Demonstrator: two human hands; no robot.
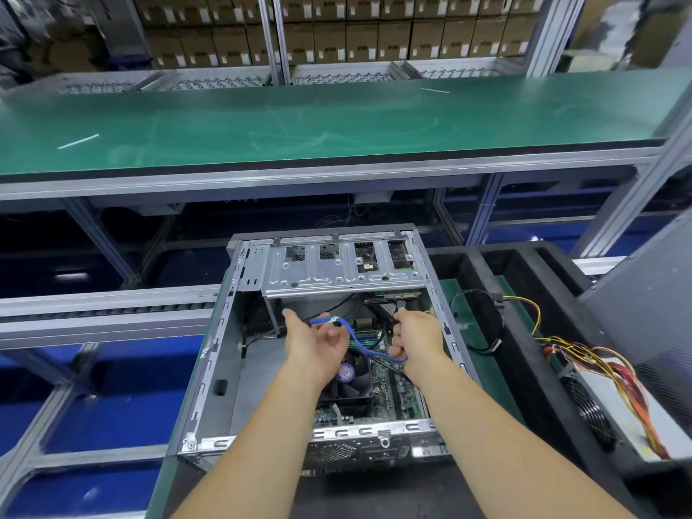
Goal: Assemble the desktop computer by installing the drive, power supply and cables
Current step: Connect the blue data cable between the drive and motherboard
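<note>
Both forearms are bare up to the lower edge of the picture, with no sleeve in view. The left hand (312, 348) and the right hand (417, 339) are ungloved. The wrists and fingers are bare too.

left hand (312, 344) + right hand (415, 337) hold blue cable (357, 340) | over open case (239, 354)

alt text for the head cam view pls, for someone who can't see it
Two bare hands reach into an open computer case, the left hand and right hand holding a blue cable between them above the motherboard fan. A power supply with coloured wires lies outside, right of the case.
</note>
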